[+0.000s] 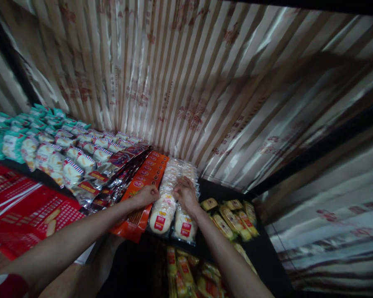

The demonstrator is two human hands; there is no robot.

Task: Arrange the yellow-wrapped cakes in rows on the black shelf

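"Just right of the orange packet (157, 167) lie the white packets (162, 219), in two overlapping rows. How do they look?"

"Clear, shiny wrap over pale rounds, with a red label showing on the nearest. Farther back, glare runs them together."

"And the person's hands?"

"At the orange packet's right edge, the left hand (147, 195) reaches the adjoining row with curled fingers. The right hand (185, 193) is over the outer row, fingers bent in. Whether either grips a packet, one cannot tell."

"What carries it all?"

"A black tabletop (209, 189), bare in a patch well right of the orange packet. Behind that packet hangs pleated, striped sheeting (180, 74) with reddish prints, in dim light."

"Other goods?"

"Left of the orange packet, dark foil packets (118, 161), then striped-edged packets (73, 171), then teal packets (14, 145) farthest out. Red baskets (25, 215) stand to its left, nearer the person. Yellow packets (224, 225) lie right of it, past the white rows."

"Anything in the way?"

"The right hand hides part of the outer row; the left forearm (90, 225) crosses the orange packet's near part."
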